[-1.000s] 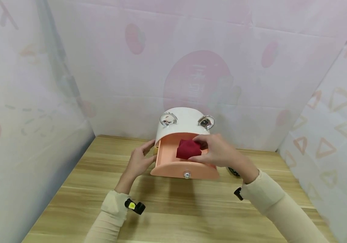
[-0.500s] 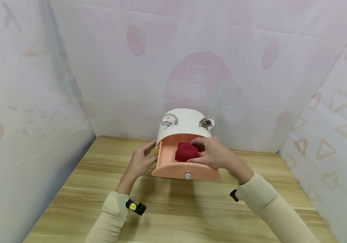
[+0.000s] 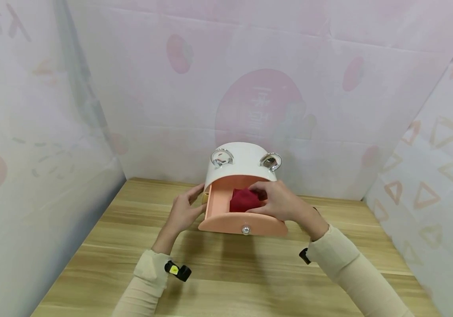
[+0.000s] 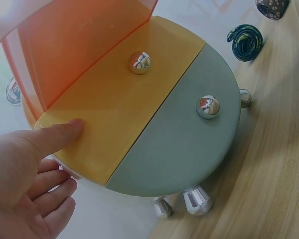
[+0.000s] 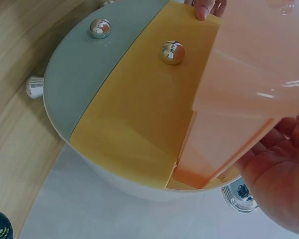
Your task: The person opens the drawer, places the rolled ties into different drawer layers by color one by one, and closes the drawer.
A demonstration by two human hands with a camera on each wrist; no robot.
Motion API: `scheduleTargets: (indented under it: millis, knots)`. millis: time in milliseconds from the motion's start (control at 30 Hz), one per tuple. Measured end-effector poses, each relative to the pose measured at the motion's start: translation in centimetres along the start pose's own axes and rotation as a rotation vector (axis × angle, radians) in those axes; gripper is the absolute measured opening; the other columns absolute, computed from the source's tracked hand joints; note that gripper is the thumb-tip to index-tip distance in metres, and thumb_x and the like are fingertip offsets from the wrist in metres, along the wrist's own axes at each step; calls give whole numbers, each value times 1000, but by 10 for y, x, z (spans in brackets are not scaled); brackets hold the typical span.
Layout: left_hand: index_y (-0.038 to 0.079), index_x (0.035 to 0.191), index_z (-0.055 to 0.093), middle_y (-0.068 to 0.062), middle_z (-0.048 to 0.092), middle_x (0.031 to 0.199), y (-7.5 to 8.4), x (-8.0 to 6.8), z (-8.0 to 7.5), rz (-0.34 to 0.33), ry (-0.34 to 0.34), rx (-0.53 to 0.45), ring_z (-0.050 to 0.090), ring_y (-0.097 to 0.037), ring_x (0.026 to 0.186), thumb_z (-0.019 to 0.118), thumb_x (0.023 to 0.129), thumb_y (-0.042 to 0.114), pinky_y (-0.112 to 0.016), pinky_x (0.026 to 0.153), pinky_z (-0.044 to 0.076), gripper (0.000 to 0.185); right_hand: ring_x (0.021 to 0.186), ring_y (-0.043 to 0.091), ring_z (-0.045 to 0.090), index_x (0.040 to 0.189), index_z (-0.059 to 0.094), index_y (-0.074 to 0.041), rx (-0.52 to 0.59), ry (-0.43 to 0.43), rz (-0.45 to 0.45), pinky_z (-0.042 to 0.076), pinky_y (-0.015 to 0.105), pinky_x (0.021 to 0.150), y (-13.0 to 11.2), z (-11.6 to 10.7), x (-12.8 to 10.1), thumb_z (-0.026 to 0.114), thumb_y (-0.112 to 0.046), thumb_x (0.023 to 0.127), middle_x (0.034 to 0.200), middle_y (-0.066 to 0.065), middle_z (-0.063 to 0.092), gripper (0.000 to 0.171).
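Note:
A small white storage box [image 3: 240, 159] with ring-shaped chrome ears stands on the table, its peach top drawer [image 3: 226, 223] pulled out. Inside the drawer lies a bundle of dark red cloth [image 3: 243, 201], and my right hand [image 3: 283, 201] pinches it between thumb and fingers. My left hand [image 3: 184, 211] grips the box's left side. In the left wrist view its thumb presses the yellow drawer front [image 4: 124, 99] while the other fingers sit at the box's edge. Below that is a grey-green drawer front [image 4: 177, 134]. The right wrist view hides the cloth behind the peach drawer.
The box stands on silver feet [image 4: 197, 200] on a wood-grain table [image 3: 226, 281]. A dark green patterned cloth roll [image 4: 246, 43] and a brown speckled one [image 4: 272, 7] lie beyond the box. Printed fabric walls [image 3: 139, 88] enclose the back and sides.
My right hand has moved slightly left and down with the red cloth, lower into the peach drawer. The left hand keeps its place on the box, and the view has shifted a little.

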State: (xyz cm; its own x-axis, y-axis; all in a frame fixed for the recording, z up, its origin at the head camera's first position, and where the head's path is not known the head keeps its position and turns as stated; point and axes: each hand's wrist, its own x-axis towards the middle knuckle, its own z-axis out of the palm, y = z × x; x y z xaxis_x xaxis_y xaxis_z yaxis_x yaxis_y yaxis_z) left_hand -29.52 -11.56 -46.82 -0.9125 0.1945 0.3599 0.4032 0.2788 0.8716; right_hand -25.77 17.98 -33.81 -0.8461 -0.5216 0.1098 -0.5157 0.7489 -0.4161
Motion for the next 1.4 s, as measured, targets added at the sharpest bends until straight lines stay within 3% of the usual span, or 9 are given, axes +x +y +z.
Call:
scheduleTargets:
  millis: [333, 767, 1133, 1400]
  knots:
    - [4, 153, 54, -19, 56, 156, -1, 2, -1, -5, 1, -13, 52, -38, 147, 81, 94, 12, -50, 126, 41, 66, 97, 11, 71, 131, 70, -8, -12, -14, -26, 61, 26, 84, 1, -1, 1, 90, -36, 85, 115, 2, 78, 58]
    - [5, 155, 53, -18, 56, 157, -1, 2, -3, -12, 2, 3, 52, -37, 148, 81, 94, 12, -47, 126, 41, 67, 110, 22, 76, 133, 71, -5, -13, 8, -80, 64, 41, 99, -5, -17, -13, 90, -33, 86, 123, 7, 78, 58]
    - [5, 155, 53, -18, 56, 157, -1, 2, -2, -1, -7, 10, 53, -36, 147, 81, 95, 13, -48, 125, 43, 67, 120, 33, 73, 138, 66, 3, 60, 40, -71, 61, 48, 106, -18, -48, -42, 88, -26, 88, 130, 15, 75, 62]
    - [6, 154, 54, -17, 57, 156, -1, 2, -4, 1, -1, 15, 54, -35, 146, 81, 95, 14, -48, 124, 44, 66, 113, 27, 75, 131, 71, -4, 44, 115, -141, 63, 42, 102, -27, -58, -66, 89, -21, 87, 122, 5, 78, 51]
